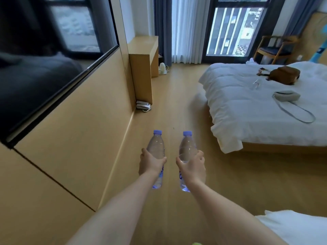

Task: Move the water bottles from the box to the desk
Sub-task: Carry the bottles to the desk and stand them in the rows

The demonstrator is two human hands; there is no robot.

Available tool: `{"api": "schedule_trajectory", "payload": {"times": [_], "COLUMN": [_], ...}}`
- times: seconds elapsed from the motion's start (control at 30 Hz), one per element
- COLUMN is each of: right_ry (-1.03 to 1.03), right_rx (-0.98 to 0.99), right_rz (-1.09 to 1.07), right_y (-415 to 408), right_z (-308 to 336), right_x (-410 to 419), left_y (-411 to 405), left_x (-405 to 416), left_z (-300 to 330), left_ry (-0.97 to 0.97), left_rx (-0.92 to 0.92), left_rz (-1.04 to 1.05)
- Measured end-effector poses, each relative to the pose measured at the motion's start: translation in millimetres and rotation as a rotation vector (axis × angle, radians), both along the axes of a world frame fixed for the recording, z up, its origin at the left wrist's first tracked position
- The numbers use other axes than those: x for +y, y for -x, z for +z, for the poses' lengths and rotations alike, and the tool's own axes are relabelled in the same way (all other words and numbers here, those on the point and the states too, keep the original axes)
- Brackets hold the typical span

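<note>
My left hand (151, 163) grips a clear water bottle with a purple cap (156, 147) around its middle. My right hand (193, 166) grips a second clear bottle with a purple cap (187, 147) the same way. Both bottles are held out in front of me, roughly upright and tilted slightly forward, above the wooden floor. The wooden desk (144, 50) stands far ahead against the left wall, near the window. The box is not in view.
A bed with white bedding (256, 106) fills the right side, with a brown bag (284, 75) and a grey pouch (286, 96) on it. A wall-mounted dark screen (44, 71) is on the left. A white kettle (162, 68) and stacked white items (143, 105) sit on the floor.
</note>
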State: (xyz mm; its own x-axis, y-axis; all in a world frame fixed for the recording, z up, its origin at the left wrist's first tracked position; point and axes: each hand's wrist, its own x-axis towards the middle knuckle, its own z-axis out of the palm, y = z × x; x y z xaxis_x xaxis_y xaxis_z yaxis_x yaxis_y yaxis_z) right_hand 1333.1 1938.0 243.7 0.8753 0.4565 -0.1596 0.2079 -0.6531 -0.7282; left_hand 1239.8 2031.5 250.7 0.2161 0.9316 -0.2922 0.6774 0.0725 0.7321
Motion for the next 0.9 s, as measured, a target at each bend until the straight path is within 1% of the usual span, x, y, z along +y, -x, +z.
{"api": "schedule_trajectory", "payload": {"times": [0.13, 0.3, 0.47, 0.7, 0.9], "right_ry": [0.022, 0.053, 0.057, 0.038, 0.014], "right_rx": [-0.014, -0.047, -0.068, -0.072, -0.107], "right_rz": [0.008, 0.069, 0.165, 0.211, 0.206], "right_y": [-69.8, -171.3, -266.6, -369.4, -456.6], "right_z": [-11.4, -26.9, -18.6, -2.4, -6.8], "right_x": [66.7, 153.8, 245.0, 380.2, 511.7], "left_y": [-71.6, -169.0, -257.6, -361.4, -447.4], "left_x": [70.0, 153.4, 233.1, 363.5, 498.1], "left_z": [-9.6, -25.7, -17.5, -3.0, -15.6], "left_ry": [0.005, 0.026, 0.047, 0.014, -0.002], "left_rx": [0.017, 0.017, -0.001, -0.007, -0.045], "left_rz": [-0.028, 0.001, 0.071, 0.12, 0.121]}}
